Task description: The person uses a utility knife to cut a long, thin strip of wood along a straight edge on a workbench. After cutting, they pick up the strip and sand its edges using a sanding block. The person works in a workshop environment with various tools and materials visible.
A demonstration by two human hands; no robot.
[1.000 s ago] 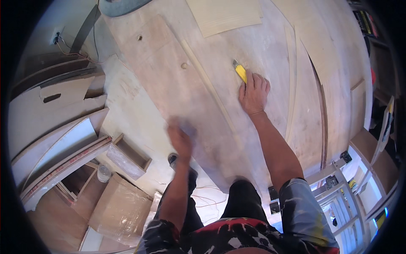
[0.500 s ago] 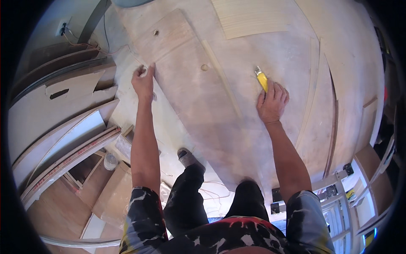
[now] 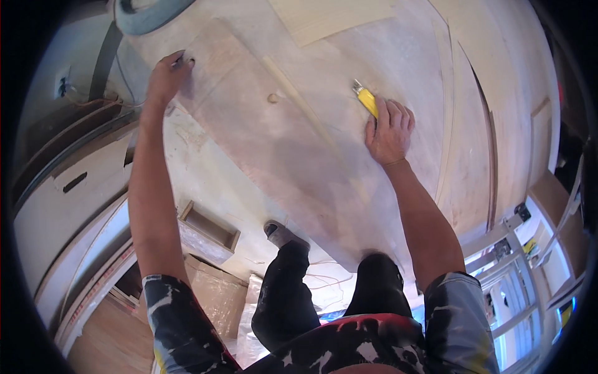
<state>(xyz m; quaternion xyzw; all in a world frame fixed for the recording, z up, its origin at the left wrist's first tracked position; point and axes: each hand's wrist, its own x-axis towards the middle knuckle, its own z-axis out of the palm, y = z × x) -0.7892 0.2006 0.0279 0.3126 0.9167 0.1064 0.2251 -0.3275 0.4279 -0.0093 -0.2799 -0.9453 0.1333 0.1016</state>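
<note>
My right hand (image 3: 390,132) is closed around a yellow utility knife (image 3: 367,101), its metal tip pointing away from me over the board. Toward the far left edge of a long, thin wooden board (image 3: 249,134), my left hand (image 3: 168,78) is bent inward with thumb and fingers close together. A small dark bit shows at those fingertips; what it is cannot be made out. A round mark (image 3: 272,98) lies on the board to the right of that hand. A narrow pale strip (image 3: 305,106) runs lengthwise along the board.
Several panels (image 3: 87,168) lean at the left. An open wooden box (image 3: 208,227) stands near my left foot (image 3: 280,234). A blue-grey ring-shaped thing (image 3: 152,17) lies at the far left, a pale sheet (image 3: 330,19) at the back. White metal framing (image 3: 523,268) stands at the lower right.
My left hand has moved farther away and left, to the dark spot on the board. My right hand still holds the knife in much the same place. The view has shifted.
</note>
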